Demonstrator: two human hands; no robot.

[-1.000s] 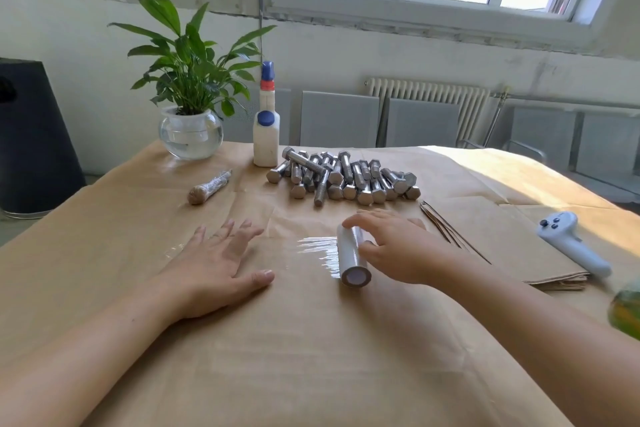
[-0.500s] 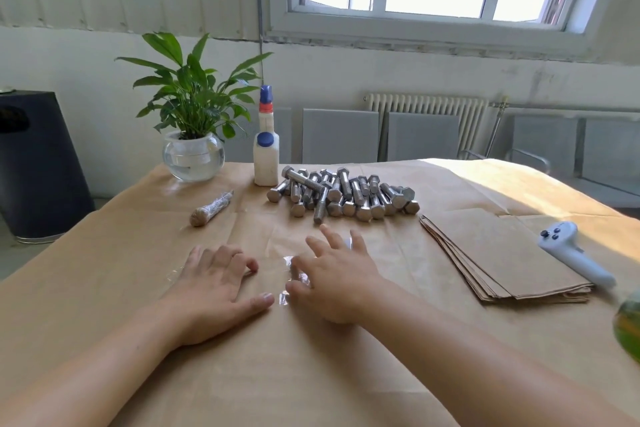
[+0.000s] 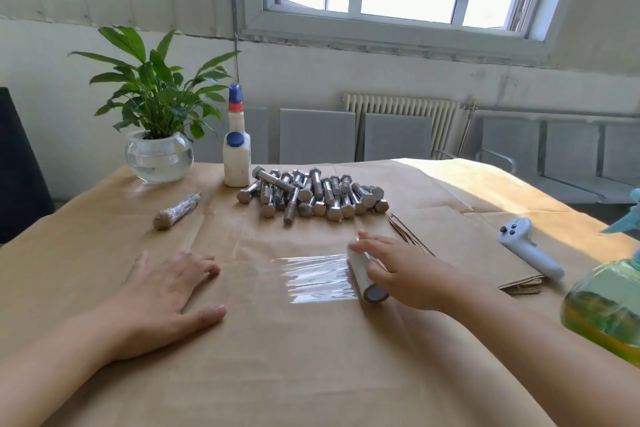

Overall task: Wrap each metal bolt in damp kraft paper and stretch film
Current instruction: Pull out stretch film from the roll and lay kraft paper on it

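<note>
A pile of several bare metal bolts [image 3: 311, 192] lies at the table's middle back. One wrapped bolt [image 3: 176, 211] lies apart to the left. My right hand [image 3: 398, 269] holds a small roll of stretch film [image 3: 365, 279], fingers curled over it. A shiny strip of film [image 3: 317, 279] runs from the roll leftward over the paper. My left hand [image 3: 166, 291] lies flat on the kraft-covered table [image 3: 277, 357], fingers spread, at the film's left end. A stack of kraft paper sheets [image 3: 460, 246] sits to the right.
A potted plant in a glass bowl [image 3: 158, 156] and a white bottle [image 3: 237, 152] stand at the back left. A white controller [image 3: 528, 248] rests on the paper stack. A green spray bottle [image 3: 609, 302] stands at the right edge.
My right hand, close beside the left half a second ago, has moved right with the roll, drawing out a strip of film. The left hand stays pressed in place. The view tilted up.
</note>
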